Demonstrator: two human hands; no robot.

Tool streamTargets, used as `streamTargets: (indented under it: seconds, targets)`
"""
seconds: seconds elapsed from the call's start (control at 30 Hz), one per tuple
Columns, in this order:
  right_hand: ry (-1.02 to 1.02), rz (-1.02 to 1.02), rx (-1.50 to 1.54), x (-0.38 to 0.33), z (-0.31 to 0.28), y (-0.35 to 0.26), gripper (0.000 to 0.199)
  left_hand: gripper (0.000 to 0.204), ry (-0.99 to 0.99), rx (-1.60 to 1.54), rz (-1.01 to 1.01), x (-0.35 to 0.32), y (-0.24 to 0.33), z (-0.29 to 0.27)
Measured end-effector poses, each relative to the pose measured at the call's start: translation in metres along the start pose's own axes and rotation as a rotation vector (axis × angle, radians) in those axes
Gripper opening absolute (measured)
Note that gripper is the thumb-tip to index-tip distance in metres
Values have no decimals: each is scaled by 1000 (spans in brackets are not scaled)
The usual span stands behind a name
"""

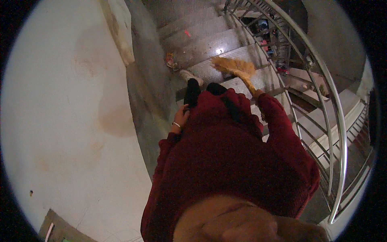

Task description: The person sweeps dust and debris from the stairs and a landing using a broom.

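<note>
My right hand [257, 94] is closed round the handle of a straw-coloured soft broom [236, 66]. Its bristles fan out over a stair step [205, 74], pointing away and to the left. My left hand [181, 117], with a pale band at the wrist, rests beside my thigh at the edge of my dark red garment. Its fingers lie forward against the leg, seemingly with nothing in them. One pale shoe [190, 76] shows on the stairs ahead of my dark trouser leg.
A crumpled red-and-yellow wrapper [170, 60] lies on the steps near the wall side, with a small red scrap [187, 33] farther off. A stained white wall [80, 113] runs along the left. On the right curves a metal railing [328, 86] above a stairwell.
</note>
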State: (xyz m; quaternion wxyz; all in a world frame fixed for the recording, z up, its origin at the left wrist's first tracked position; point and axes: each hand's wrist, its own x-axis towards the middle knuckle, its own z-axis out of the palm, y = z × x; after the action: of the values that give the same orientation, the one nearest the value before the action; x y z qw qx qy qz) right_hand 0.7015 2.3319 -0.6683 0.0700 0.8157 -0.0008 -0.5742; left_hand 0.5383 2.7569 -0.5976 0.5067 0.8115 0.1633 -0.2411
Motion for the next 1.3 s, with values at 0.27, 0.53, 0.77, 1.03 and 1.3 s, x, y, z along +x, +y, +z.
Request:
streamTargets:
  seconds: [0.27,0.53,0.77,1.03,1.3]
  targets:
    - [91,-180,-117,-11,5,36,34,37,92,21,34,35,2,-55]
    - [201,-91,-441,-156,-142,21,52,38,168,-433,-221,-19,-84,-62]
    - [465,57,-632,-125,-246,49,60,36,271,-527,-143,-65,-64,8]
    - [426,195,-560,68,-303,-5,40,36,208,-373,-174,-85,-30,110]
    - [254,-207,-856,71,-285,-156,34,35,155,-330,-360,-65,18,62]
